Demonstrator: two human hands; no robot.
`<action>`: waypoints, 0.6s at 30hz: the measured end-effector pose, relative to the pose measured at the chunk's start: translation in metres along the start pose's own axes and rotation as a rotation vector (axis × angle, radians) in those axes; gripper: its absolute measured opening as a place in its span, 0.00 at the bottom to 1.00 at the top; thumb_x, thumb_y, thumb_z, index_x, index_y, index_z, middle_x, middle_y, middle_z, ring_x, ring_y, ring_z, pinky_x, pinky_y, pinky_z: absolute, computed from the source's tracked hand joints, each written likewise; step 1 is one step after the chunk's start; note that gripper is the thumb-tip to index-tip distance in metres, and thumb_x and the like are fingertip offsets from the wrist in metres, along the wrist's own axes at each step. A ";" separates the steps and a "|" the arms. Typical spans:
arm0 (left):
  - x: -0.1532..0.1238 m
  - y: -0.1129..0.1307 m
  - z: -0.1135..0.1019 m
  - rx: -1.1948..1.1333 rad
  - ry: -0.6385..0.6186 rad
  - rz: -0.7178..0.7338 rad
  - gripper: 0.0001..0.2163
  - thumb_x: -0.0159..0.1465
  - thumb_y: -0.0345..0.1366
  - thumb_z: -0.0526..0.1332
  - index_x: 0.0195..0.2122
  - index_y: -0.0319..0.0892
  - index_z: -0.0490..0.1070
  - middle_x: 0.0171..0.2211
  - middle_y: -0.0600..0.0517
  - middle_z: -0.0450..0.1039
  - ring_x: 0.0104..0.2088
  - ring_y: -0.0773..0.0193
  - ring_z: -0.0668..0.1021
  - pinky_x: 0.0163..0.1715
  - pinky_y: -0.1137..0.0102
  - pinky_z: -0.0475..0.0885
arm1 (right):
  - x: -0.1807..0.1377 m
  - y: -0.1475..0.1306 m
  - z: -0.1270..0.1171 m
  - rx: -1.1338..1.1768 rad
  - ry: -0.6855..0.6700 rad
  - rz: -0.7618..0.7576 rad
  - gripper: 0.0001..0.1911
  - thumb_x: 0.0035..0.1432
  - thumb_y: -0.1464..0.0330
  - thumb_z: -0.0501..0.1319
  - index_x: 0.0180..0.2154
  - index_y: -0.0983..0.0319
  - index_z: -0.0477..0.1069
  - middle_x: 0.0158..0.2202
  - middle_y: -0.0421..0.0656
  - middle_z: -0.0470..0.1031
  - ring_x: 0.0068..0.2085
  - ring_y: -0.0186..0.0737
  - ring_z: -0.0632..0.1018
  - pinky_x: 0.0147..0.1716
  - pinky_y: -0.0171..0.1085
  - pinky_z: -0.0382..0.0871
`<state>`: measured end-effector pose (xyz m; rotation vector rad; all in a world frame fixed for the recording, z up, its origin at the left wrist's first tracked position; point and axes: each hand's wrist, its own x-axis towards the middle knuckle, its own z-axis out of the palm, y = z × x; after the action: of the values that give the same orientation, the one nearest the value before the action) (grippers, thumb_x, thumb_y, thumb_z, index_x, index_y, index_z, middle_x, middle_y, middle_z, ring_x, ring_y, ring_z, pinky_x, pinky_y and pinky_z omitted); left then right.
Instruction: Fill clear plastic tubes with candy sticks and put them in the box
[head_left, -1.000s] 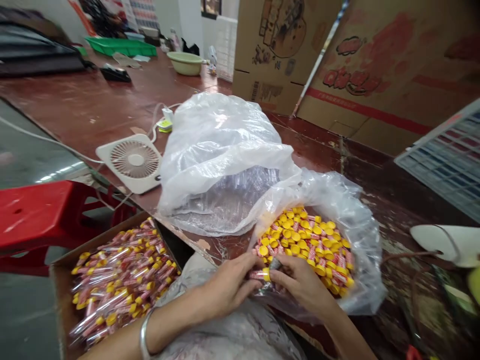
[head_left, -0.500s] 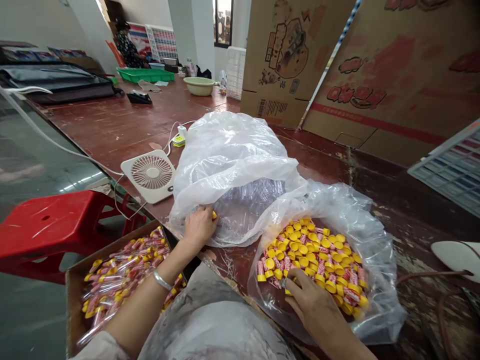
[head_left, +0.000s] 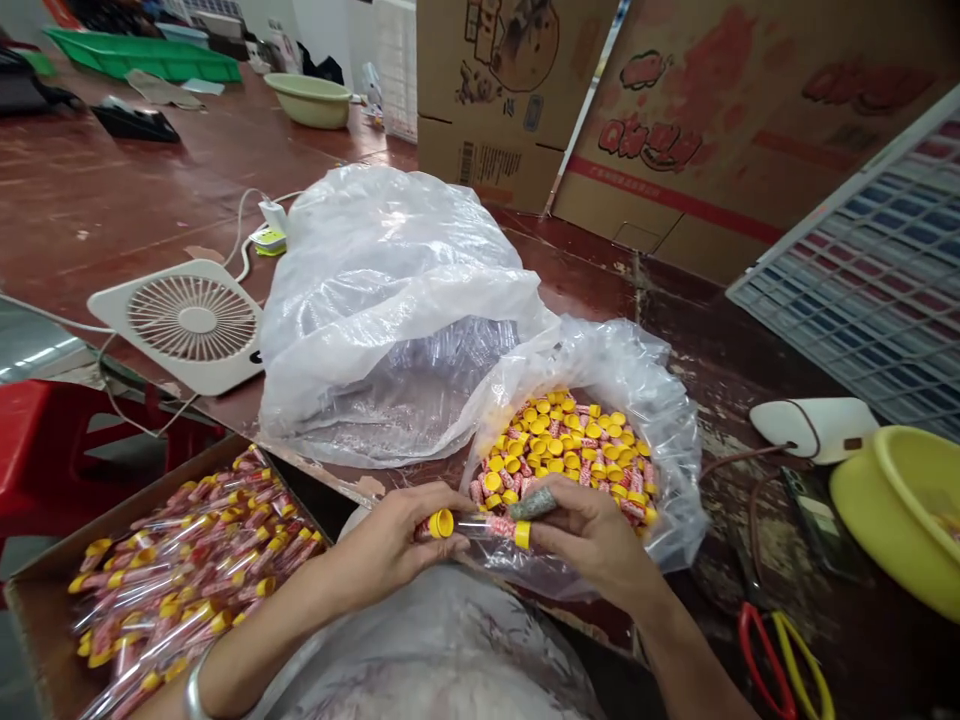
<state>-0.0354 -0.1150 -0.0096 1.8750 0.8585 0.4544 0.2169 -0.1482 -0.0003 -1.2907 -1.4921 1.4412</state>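
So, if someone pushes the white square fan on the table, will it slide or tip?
The fan lies flat, grille up, so it likely slides rather than tips. It looks like thin plastic, so probably light. Its cable runs to a plug and may tug it back.

— Free room? Only a narrow strip of bare table [head_left: 112, 200] at far left, behind the fan [head_left: 187, 325] and its cable [head_left: 247, 215].

— And straight ahead?

— Blocked by the big clear bag [head_left: 390, 300], touching the smaller bag of yellow-capped tubes [head_left: 570, 450] on its right.

— Further right?

— Crowded: white device [head_left: 814, 428], yellow basin [head_left: 900, 510], tilted grid tray [head_left: 862, 270]. Behind, a wall of cardboard boxes [head_left: 675, 120].

— Lower left?

— Open carton of filled tubes [head_left: 180, 570], reachable from above only; red stool [head_left: 37, 440] just beside.
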 end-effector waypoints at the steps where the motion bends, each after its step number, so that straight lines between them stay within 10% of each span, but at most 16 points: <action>1: 0.001 0.001 0.002 -0.021 -0.010 0.010 0.12 0.68 0.40 0.60 0.50 0.46 0.75 0.46 0.49 0.79 0.46 0.59 0.79 0.48 0.67 0.71 | 0.001 0.000 0.002 0.018 -0.027 0.033 0.10 0.57 0.61 0.69 0.36 0.60 0.77 0.38 0.42 0.75 0.41 0.39 0.79 0.42 0.37 0.76; 14: -0.004 -0.008 0.039 0.014 0.137 0.079 0.10 0.68 0.40 0.59 0.46 0.42 0.75 0.38 0.48 0.80 0.39 0.61 0.80 0.40 0.69 0.72 | 0.013 0.019 0.020 -0.023 -0.143 0.295 0.17 0.54 0.57 0.68 0.26 0.61 0.66 0.18 0.32 0.67 0.20 0.29 0.69 0.20 0.29 0.59; 18: -0.019 -0.013 0.018 0.073 0.013 -0.012 0.10 0.68 0.40 0.58 0.46 0.46 0.76 0.39 0.49 0.80 0.39 0.61 0.80 0.40 0.70 0.72 | 0.013 0.016 0.016 -0.200 -0.154 0.222 0.12 0.53 0.62 0.69 0.27 0.61 0.70 0.22 0.34 0.70 0.24 0.31 0.72 0.23 0.29 0.62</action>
<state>-0.0416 -0.1365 -0.0278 1.9344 0.9046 0.4336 0.2016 -0.1426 -0.0201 -1.5362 -1.6716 1.5947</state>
